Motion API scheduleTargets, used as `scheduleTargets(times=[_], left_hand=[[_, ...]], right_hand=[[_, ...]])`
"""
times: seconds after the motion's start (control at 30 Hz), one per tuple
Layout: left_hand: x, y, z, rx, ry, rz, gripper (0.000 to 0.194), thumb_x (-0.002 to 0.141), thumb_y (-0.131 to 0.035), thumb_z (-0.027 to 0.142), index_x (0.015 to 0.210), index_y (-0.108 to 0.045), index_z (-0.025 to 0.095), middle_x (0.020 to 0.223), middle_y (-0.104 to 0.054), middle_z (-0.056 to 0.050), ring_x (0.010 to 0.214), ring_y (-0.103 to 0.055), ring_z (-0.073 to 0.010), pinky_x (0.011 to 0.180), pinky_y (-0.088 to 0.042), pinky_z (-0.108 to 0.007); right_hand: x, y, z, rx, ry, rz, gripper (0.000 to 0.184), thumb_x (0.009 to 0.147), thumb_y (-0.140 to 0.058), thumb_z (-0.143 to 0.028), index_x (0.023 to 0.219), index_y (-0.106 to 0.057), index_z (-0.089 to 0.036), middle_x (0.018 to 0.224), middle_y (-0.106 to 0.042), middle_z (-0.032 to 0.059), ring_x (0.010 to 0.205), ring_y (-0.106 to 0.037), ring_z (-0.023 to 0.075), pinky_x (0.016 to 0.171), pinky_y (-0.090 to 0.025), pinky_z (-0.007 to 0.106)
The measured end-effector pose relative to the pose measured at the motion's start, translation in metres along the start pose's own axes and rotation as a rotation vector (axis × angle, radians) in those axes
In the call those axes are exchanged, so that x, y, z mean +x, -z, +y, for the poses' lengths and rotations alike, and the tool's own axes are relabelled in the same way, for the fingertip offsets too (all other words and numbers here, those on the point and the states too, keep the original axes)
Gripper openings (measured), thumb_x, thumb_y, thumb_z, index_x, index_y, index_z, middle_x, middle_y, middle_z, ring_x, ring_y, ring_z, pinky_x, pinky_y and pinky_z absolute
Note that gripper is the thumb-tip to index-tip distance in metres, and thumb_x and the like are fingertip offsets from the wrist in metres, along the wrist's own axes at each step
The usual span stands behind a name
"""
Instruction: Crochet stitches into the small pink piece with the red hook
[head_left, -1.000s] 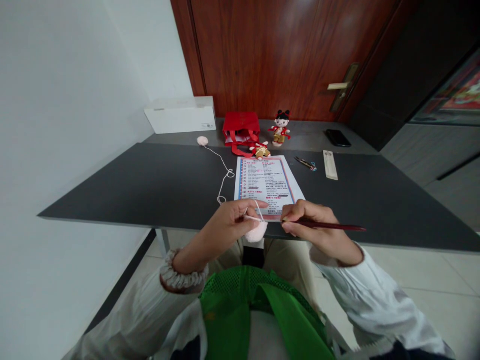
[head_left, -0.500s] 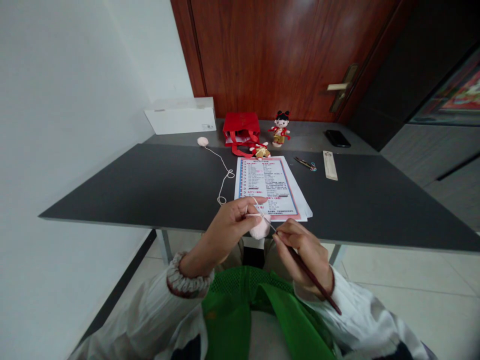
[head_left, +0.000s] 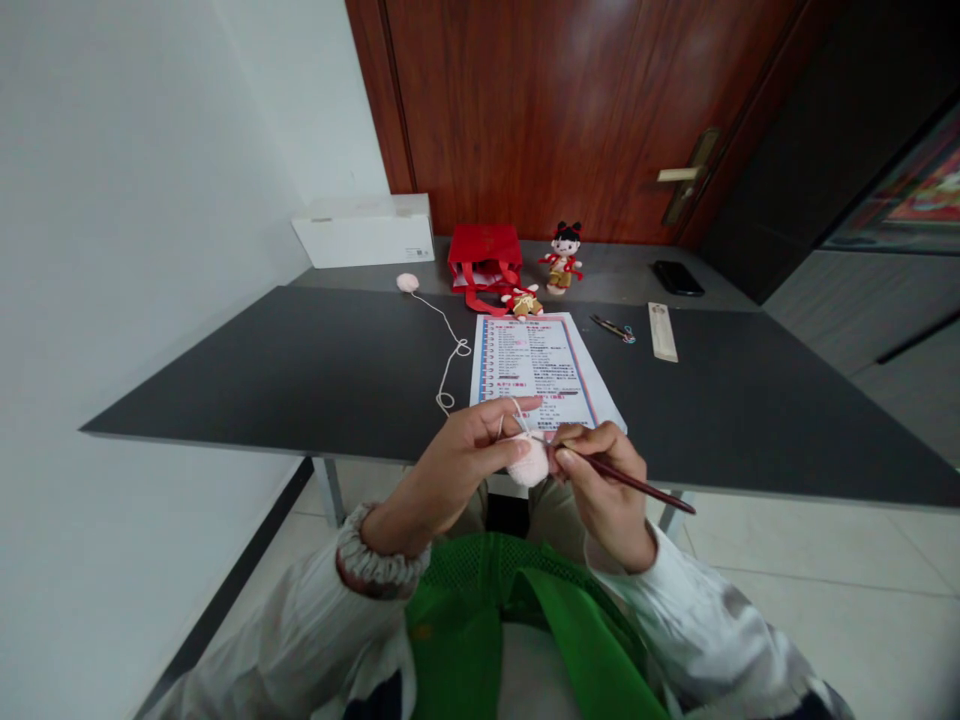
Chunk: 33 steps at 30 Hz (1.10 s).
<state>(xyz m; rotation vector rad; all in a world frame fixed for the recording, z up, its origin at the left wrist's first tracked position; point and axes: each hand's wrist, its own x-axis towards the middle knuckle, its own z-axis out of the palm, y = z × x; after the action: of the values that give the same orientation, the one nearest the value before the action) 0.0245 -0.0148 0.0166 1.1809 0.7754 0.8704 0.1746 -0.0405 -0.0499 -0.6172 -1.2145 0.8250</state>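
Observation:
Pinched in my left hand is a small, rounded pale pink crochet piece, just over the table's front edge. A strand of pale yarn loops over my left index finger and trails back to a small yarn ball. My right hand grips a crochet hook with a dark reddish-brown handle. The hook's tip meets the top edge of the crochet piece, and the fingers of both hands nearly meet there. Exactly how the tip sits in the stitches is too small to tell.
Printed pattern sheets lie beyond my hands on the dark table. Behind stand a red gift bag, a crochet doll, a headless doll body and a white box. Rightward lie small scissors, a flat packet and a phone.
My right hand has moved up and turned the hook flatter, its tip now at the crochet piece. The piece has shifted slightly right in my left hand.

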Motion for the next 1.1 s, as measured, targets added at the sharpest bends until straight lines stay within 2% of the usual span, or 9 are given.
scheduleTargets(times=[0.07, 0.2, 0.33, 0.5, 0.6, 0.7, 0.77, 0.93, 1.1], left_hand=[[0.001, 0.001, -0.001, -0.076, 0.044, -0.051, 0.036, 0.074, -0.067, 0.014, 0.109, -0.068, 0.019, 0.083, -0.069, -0.002, 0.08, -0.061, -0.0159, 0.085, -0.042, -0.033], [0.003, 0.002, -0.008, -0.175, 0.091, -0.091, 0.036, 0.07, -0.07, 0.014, 0.106, -0.071, 0.017, 0.085, -0.07, -0.004, 0.082, -0.061, -0.016, 0.084, -0.043, -0.033], [0.004, -0.002, -0.017, -0.148, 0.034, 0.085, 0.035, 0.073, -0.071, 0.018, 0.108, -0.07, 0.015, 0.082, -0.066, -0.002, 0.082, -0.058, -0.0145, 0.081, -0.042, -0.029], [0.003, -0.007, -0.022, -0.053, -0.058, 0.21, 0.042, 0.075, -0.07, 0.022, 0.116, -0.066, 0.015, 0.073, -0.06, 0.002, 0.073, -0.053, -0.0122, 0.071, -0.04, -0.025], [0.002, -0.005, -0.018, -0.039, -0.065, 0.185, 0.04, 0.076, -0.069, 0.021, 0.116, -0.066, 0.016, 0.07, -0.059, 0.003, 0.075, -0.055, -0.0135, 0.074, -0.041, -0.026], [0.002, -0.004, -0.015, -0.04, -0.067, 0.16, 0.031, 0.075, -0.068, 0.019, 0.106, -0.07, 0.017, 0.071, -0.061, 0.002, 0.077, -0.057, -0.0144, 0.078, -0.042, -0.028], [0.002, -0.003, -0.013, -0.036, -0.075, 0.157, 0.023, 0.074, -0.068, 0.018, 0.097, -0.072, 0.016, 0.071, -0.062, 0.002, 0.079, -0.059, -0.015, 0.08, -0.042, -0.029], [0.003, 0.0, -0.012, -0.015, -0.074, 0.133, 0.011, 0.076, -0.067, 0.02, 0.086, -0.071, 0.016, 0.083, -0.07, -0.004, 0.088, -0.062, -0.0192, 0.088, -0.042, -0.035], [0.002, 0.002, -0.01, -0.028, -0.066, 0.148, 0.008, 0.074, -0.07, 0.019, 0.081, -0.07, 0.016, 0.081, -0.07, -0.003, 0.088, -0.061, -0.0188, 0.085, -0.042, -0.033]], right_hand=[[0.008, 0.003, 0.0, -0.07, 0.087, -0.085, 0.015, 0.086, -0.061, -0.014, 0.08, -0.052, -0.024, 0.073, -0.06, -0.0008, 0.065, -0.057, 0.0147, 0.058, -0.047, 0.029], [0.021, 0.014, 0.001, -0.443, 0.572, -0.392, 0.023, 0.083, -0.059, -0.002, 0.084, -0.054, -0.025, 0.076, -0.065, 0.0019, 0.064, -0.055, 0.015, 0.056, -0.045, 0.03], [0.02, 0.023, 0.011, -0.776, 0.716, -0.43, 0.025, 0.082, -0.061, -0.002, 0.091, -0.055, -0.024, 0.083, -0.067, 0.0061, 0.069, -0.055, 0.0181, 0.058, -0.044, 0.032], [0.009, 0.007, 0.014, -0.625, 0.554, -0.229, 0.024, 0.082, -0.06, -0.002, 0.087, -0.055, -0.025, 0.081, -0.065, 0.0034, 0.067, -0.055, 0.016, 0.058, -0.043, 0.03], [0.006, -0.009, 0.006, -0.241, 0.156, 0.016, 0.016, 0.086, -0.058, -0.01, 0.081, -0.052, -0.024, 0.076, -0.059, 0.0005, 0.068, -0.056, 0.0149, 0.06, -0.046, 0.03], [0.009, -0.017, -0.003, 0.181, -0.146, 0.081, 0.015, 0.086, -0.059, -0.019, 0.077, -0.048, -0.023, 0.064, -0.05, -0.0043, 0.054, -0.048, 0.0112, 0.046, -0.04, 0.022], [0.01, -0.018, -0.006, 0.309, -0.238, 0.091, 0.016, 0.085, -0.061, -0.02, 0.076, -0.048, -0.023, 0.06, -0.047, -0.0057, 0.051, -0.045, 0.0104, 0.043, -0.036, 0.02], [0.007, -0.012, -0.008, 0.229, -0.113, 0.127, 0.016, 0.084, -0.063, -0.021, 0.077, -0.049, -0.023, 0.064, -0.051, -0.0051, 0.05, -0.048, 0.01, 0.044, -0.037, 0.022], [-0.005, -0.001, -0.008, -0.127, 0.091, 0.049, 0.014, 0.086, -0.06, -0.014, 0.081, -0.052, -0.024, 0.072, -0.058, -0.0009, 0.066, -0.057, 0.0158, 0.059, -0.045, 0.031]])
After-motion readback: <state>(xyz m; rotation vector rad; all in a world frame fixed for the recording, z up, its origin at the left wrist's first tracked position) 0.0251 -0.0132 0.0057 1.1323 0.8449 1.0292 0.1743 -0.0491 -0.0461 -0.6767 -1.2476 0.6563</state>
